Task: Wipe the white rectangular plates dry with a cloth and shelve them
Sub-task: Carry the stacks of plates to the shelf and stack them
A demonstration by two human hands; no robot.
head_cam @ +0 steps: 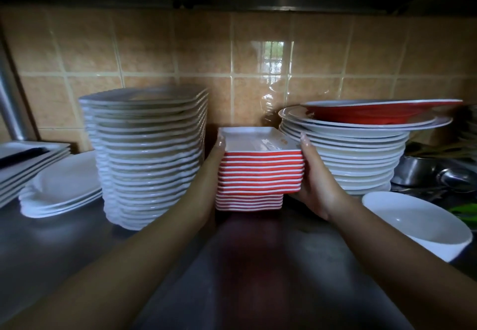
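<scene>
A stack of several small rectangular plates (258, 174), white inside and red outside, stands on the steel shelf (77, 242) against the tiled wall. My left hand (210, 172) grips the stack's left side, thumb on the top rim. My right hand (316, 182) grips its right side, thumb up by the top plate. The upper part of the stack sits shifted slightly right of the lower part. No cloth is in view.
A tall stack of white plates (149, 159) stands just left of the red stack. Round white plates with a red dish on top (361, 149) stand just right. Flat white plates (62, 187) lie far left, a white bowl (418, 223) front right, metal pots (423, 172) behind it.
</scene>
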